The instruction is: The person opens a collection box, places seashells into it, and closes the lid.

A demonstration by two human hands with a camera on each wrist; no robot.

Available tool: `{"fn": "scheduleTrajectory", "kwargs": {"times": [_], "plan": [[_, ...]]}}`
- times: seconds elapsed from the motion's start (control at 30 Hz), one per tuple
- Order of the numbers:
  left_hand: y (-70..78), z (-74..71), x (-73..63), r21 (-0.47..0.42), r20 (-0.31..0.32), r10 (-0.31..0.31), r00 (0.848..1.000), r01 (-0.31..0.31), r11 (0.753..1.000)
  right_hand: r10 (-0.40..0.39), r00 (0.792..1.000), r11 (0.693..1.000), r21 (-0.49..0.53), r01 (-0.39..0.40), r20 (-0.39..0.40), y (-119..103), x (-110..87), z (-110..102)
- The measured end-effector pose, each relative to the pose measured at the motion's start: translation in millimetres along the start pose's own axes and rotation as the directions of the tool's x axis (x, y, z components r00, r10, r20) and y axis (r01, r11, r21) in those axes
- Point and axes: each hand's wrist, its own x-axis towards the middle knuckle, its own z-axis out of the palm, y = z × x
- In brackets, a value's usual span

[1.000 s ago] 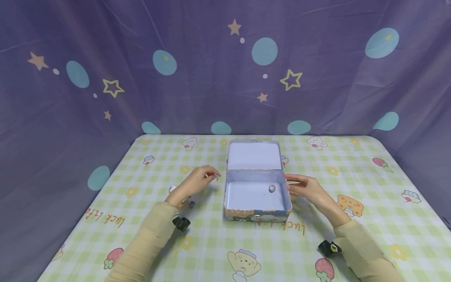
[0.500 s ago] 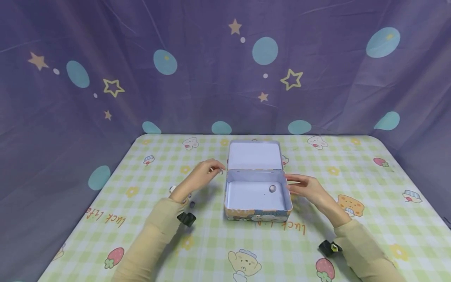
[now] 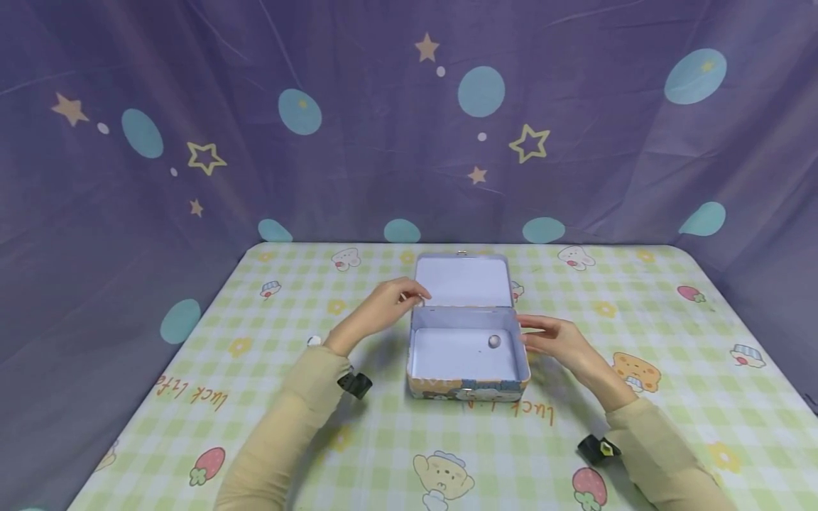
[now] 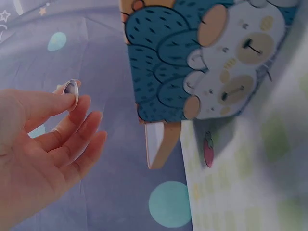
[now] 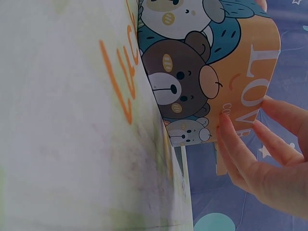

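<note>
On the checked cloth stands a tin box (image 3: 468,390) with its hinged lid (image 3: 461,280) laid back and cartoon bears on its outside. A small roundish silvery piece (image 3: 494,341) lies inside at the right. My left hand (image 3: 386,305) is beside the box's back left corner, level with the hinge. Between thumb and forefinger it pinches a small, thin, round silvery piece (image 4: 71,94), partly covered by the thumb; I cannot tell its kind. My right hand (image 3: 554,341) rests on the box's right end, its fairly straight fingers (image 5: 236,139) against the wall and thumb at the rim.
A small white round thing (image 3: 314,341) shows on the cloth beside my left forearm, which covers part of the table there. Black wrist cameras (image 3: 354,385) hang below both wrists. A purple curtain (image 3: 358,177) borders the table's back and sides.
My left hand has moved right and away from me with the small silvery piece, from left of the box to its back corner. The right hand and box have stayed put.
</note>
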Motion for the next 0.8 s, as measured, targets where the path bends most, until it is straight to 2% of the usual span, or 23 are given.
{"fn": "scheduleTrajectory", "kwargs": {"times": [0.2, 0.37, 0.57, 0.8], "plan": [[10.6, 0.6, 10.1, 0.024, 0.065, 0.034, 0.997, -0.035, 0.999, -0.005, 1.000, 1.000, 0.007, 0.005, -0.001, 0, 0.5, 0], [19.7, 4.2, 19.5, 0.041, 0.147, 0.067, 0.987, -0.074, 0.996, -0.009, 1.000, 1.000, 0.003, 0.009, -0.008, 1, 0.5, 1], [26.6, 11.8, 28.4, 0.043, 0.253, 0.029, 0.967, -0.042, 0.998, -0.005, 1.000, 1.000, 0.006, 0.005, -0.011, 1, 0.4, 2], [31.7, 22.3, 37.0, 0.031, 0.366, 0.012, 0.931, -0.025, 0.999, 0.006, 1.000, 1.000, 0.005, -0.006, -0.019, 2, 0.7, 2]]}}
